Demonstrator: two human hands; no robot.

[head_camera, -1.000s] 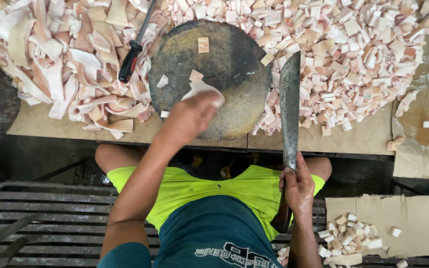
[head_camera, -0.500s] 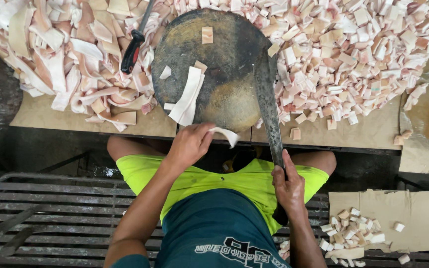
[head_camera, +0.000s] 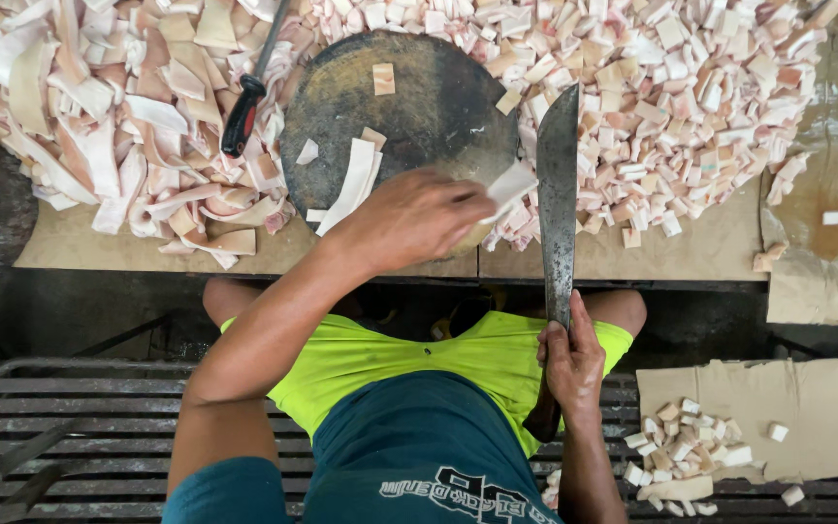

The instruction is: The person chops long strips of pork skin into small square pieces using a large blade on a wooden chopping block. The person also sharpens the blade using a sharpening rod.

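- Left hand (head_camera: 419,218) over the near edge of the round chopping block (head_camera: 409,107), grip closed on a pale strip (head_camera: 511,184) that sticks out toward the blade.
- Right hand (head_camera: 569,364) well below the chopping block, over the lap, grip wrapped fully round the handle of a long cleaver-like knife (head_camera: 558,184).
- Knife blade pointing away from the body, lying just right of the chopping block, tip level with the block's middle.
- Two long pale strips (head_camera: 353,184) lying together on the chopping block's lower left part, just left of the left hand.
- One small square piece (head_camera: 383,78) near the chopping block's far edge, apart from the strips.
- Heap of long uncut strips (head_camera: 118,126) left of the chopping block on the table (head_camera: 691,257).
- Heap of small cut cubes (head_camera: 691,97) right of the chopping block, beyond the knife.
- Red-and-black-handled tool (head_camera: 244,112) lying on the uncut heap, just left of the chopping block.
- A few more cut pieces (head_camera: 686,451) on cardboard, far below and right of the chopping block.
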